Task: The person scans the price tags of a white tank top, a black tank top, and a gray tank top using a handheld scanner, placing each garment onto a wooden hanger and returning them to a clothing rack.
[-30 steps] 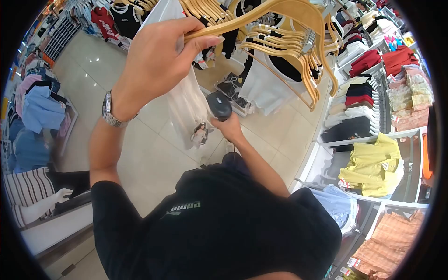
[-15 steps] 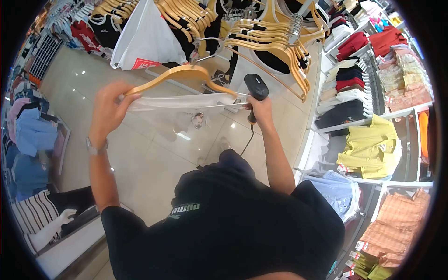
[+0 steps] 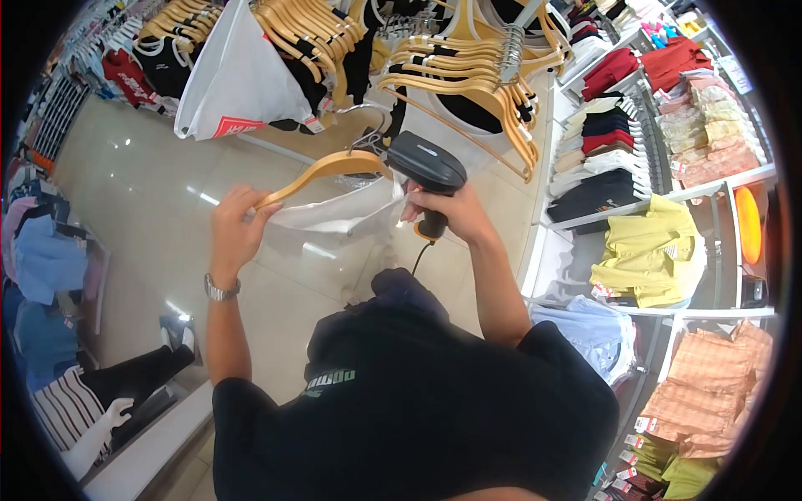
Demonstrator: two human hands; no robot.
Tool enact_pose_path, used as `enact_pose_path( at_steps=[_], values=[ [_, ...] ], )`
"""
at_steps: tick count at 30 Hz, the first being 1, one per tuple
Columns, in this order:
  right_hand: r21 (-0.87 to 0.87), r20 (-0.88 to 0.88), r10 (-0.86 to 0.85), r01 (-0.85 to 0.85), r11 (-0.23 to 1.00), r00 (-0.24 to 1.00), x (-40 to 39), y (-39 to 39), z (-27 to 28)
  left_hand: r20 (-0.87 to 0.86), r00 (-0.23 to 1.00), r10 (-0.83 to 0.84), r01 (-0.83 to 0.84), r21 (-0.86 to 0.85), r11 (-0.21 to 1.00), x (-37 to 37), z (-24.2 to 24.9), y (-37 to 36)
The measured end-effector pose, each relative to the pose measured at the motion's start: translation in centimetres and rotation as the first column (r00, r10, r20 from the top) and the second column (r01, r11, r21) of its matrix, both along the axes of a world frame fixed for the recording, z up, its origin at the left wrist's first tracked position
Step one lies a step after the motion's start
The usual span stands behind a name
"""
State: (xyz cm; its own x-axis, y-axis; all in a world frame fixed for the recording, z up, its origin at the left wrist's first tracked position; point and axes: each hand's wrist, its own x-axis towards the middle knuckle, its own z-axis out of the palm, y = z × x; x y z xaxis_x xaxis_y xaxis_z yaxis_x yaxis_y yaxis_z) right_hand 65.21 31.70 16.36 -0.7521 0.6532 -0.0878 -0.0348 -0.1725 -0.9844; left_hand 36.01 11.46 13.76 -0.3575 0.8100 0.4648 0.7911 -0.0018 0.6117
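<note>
Above the pale tiled floor (image 3: 150, 192), the left hand (image 3: 234, 230) grips the left end of a curved wooden hanger (image 3: 322, 171) carrying a white garment (image 3: 338, 215). The right hand (image 3: 447, 213) is closed around a black handheld barcode scanner (image 3: 426, 167). Scanning likely goes best with the garment's tag flat and the scanner steady.

Smooth wooden hanger (image 3: 322, 171), matt black plastic scanner (image 3: 426, 163), thin white cloth garment (image 3: 338, 217), glossy floor tiles (image 3: 150, 192).

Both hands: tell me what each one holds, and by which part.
Left hand grips the curved wooden hanger with its white garment at one arm's end. Right hand holds the black barcode scanner by its handle.
</note>
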Motion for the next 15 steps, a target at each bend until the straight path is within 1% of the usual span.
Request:
enact_pose_path(
  at_steps=[2, 3, 5, 6, 9, 10, 11, 12, 13, 15],
  values=[
    [0.098, 0.007, -0.054, 0.053, 0.994, 0.999, 1.4, 0.0, 2.0, 0.082, 0.996, -0.030, 0.031, -0.005, 1.000, -0.2, -0.1, 0.2],
    [0.243, 0.033, -0.132, 0.121, 0.962, 0.991, 2.5, 0.5, 2.0, 0.124, 0.992, -0.039, 0.040, -0.008, 0.999, -0.4, 0.0, 0.2],
    [0.516, 0.047, -0.294, 0.229, 0.826, 0.955, 5.1, 1.5, 1.6, 0.193, 0.979, -0.068, 0.068, 0.009, 0.998, -0.9, -0.2, 0.3],
    [0.584, 0.109, -0.324, 0.203, 0.786, 0.940, 6.0, 1.6, 2.6, 0.220, 0.971, -0.091, 0.086, 0.030, 0.996, -1.1, -0.5, 0.6],
    [0.664, 0.188, -0.300, 0.104, 0.740, 0.935, 7.0, 0.8, 4.3, 0.290, 0.947, -0.136, 0.121, 0.069, 0.990, -0.6, -1.2, 2.2],
    [0.614, 0.192, -0.263, 0.093, 0.784, 0.945, 7.5, 0.9, 3.8, 0.308, 0.940, -0.148, 0.130, 0.079, 0.988, -0.4, -1.4, 2.8],
    [0.665, 0.161, -0.261, 0.091, 0.741, 0.952, 8.2, 1.1, 2.7, 0.293, 0.944, -0.149, 0.145, 0.034, 0.989, -0.5, -1.7, 3.3],
    [0.807, 0.147, -0.324, 0.076, 0.585, 0.934, 8.4, 1.2, 2.4, 0.278, 0.949, -0.149, 0.158, -0.011, 0.987, -0.6, -2.1, 3.7],
    [0.914, 0.122, -0.384, 0.048, 0.404, 0.915, 8.5, 1.2, 2.6, 0.261, 0.954, -0.148, 0.167, -0.054, 0.984, -0.6, -2.3, 4.4],
    [0.789, 0.127, -0.350, 0.119, 0.602, 0.928, 8.7, 0.3, 3.6, 0.261, 0.934, -0.243, 0.254, -0.011, 0.967, 0.1, -2.5, 5.6]
  ],
)
